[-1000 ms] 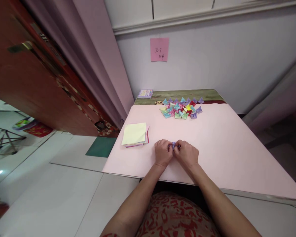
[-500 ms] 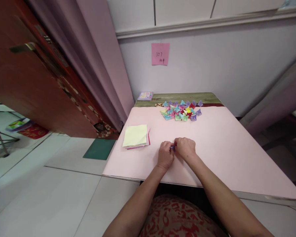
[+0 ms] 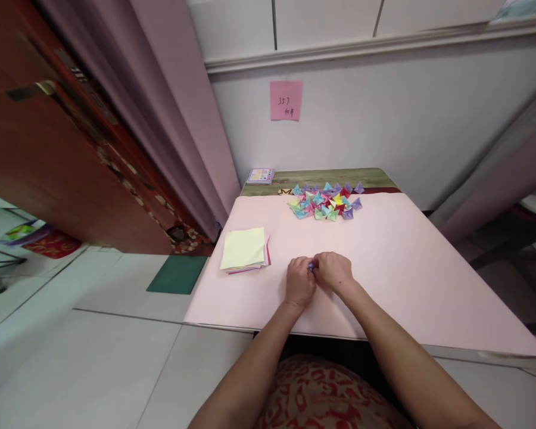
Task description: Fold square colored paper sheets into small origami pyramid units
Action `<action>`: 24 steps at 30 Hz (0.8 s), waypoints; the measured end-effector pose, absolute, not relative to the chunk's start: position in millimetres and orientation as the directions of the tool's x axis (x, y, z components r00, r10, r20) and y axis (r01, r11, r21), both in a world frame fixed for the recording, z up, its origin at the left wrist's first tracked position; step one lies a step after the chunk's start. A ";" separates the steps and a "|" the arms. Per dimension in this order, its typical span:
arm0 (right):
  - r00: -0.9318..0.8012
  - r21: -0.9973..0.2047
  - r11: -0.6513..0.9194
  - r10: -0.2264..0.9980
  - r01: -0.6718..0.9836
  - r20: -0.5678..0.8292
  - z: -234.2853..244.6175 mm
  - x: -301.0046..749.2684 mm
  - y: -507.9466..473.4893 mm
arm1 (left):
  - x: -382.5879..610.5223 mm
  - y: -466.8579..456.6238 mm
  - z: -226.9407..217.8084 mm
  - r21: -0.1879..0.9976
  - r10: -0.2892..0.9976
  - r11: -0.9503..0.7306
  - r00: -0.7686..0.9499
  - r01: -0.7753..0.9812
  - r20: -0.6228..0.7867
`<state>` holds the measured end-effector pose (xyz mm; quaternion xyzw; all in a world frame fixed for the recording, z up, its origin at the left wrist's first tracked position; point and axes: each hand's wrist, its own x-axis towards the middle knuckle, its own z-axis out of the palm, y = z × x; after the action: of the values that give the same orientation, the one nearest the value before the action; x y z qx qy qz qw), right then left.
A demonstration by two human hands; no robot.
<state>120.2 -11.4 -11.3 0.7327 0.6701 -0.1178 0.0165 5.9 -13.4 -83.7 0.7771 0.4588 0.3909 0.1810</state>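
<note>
A small piece of folded purple paper [image 3: 311,267] shows between my two hands, low over the table's near half. My left hand [image 3: 300,281] is closed on its left side, and my right hand [image 3: 333,271] pinches it from the right. Most of the paper is hidden by my fingers, so its exact shape does not show. To the left of my hands lies a stack of square paper [image 3: 243,248] with a pale yellow sheet on top. Beyond my hands sits a cluster of folded paper boats [image 3: 326,201] in several colours.
Pale pink paper [image 3: 411,274] covers most of the table. A small stack of cards [image 3: 261,176] lies at the far left corner on the green strip [image 3: 366,174]. A pink note [image 3: 286,100] is stuck to the wall behind. A red-brown door [image 3: 84,161] stands at left.
My head view has shifted slightly. Both hands stay together on the purple paper, with the fingers a little closer and slightly more of the purple showing.
</note>
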 end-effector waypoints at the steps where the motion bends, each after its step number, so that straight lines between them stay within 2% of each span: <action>1: 0.075 -0.149 -0.103 0.980 0.983 -0.185 -13.5 120.4 -12.3 | 5.7 -13.2 -83.7 0.646 0.858 -0.507 0.265 0.571 0.439; 6: 0.016 -0.308 -0.042 0.996 0.951 -0.085 -26.6 136.3 -19.1 | 3.2 -12.1 -85.5 0.667 0.858 -0.505 0.231 0.548 0.459; 9: -0.138 -0.477 0.096 0.989 0.873 -0.054 -31.4 154.3 -22.7 | 2.2 -12.0 -85.6 0.667 0.854 -0.510 0.223 0.543 0.471; 11: -0.207 -0.535 0.150 0.977 0.831 -0.049 -33.2 163.5 -24.2 | 2.2 -12.2 -84.6 0.664 0.850 -0.515 0.226 0.541 0.476; 15: -0.208 -0.504 0.182 0.978 0.844 0.004 -37.4 168.2 -26.3 | 2.2 -12.8 -82.3 0.658 0.843 -0.531 0.250 0.535 0.477; 21: -0.141 -0.460 0.147 0.989 0.875 0.049 -43.5 165.4 -32.1 | 2.0 -13.6 -80.9 0.638 0.850 -0.518 0.258 0.570 0.459; 24: -0.165 -0.393 0.173 0.985 0.903 0.052 -42.4 165.6 -34.3 | 3.2 -15.0 -79.4 0.603 0.851 -0.513 0.272 0.611 0.449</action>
<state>165.6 -34.3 -42.4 0.6285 0.7510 -0.1368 -0.1492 3.2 -15.0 -79.4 0.7819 0.4674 0.3812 0.1576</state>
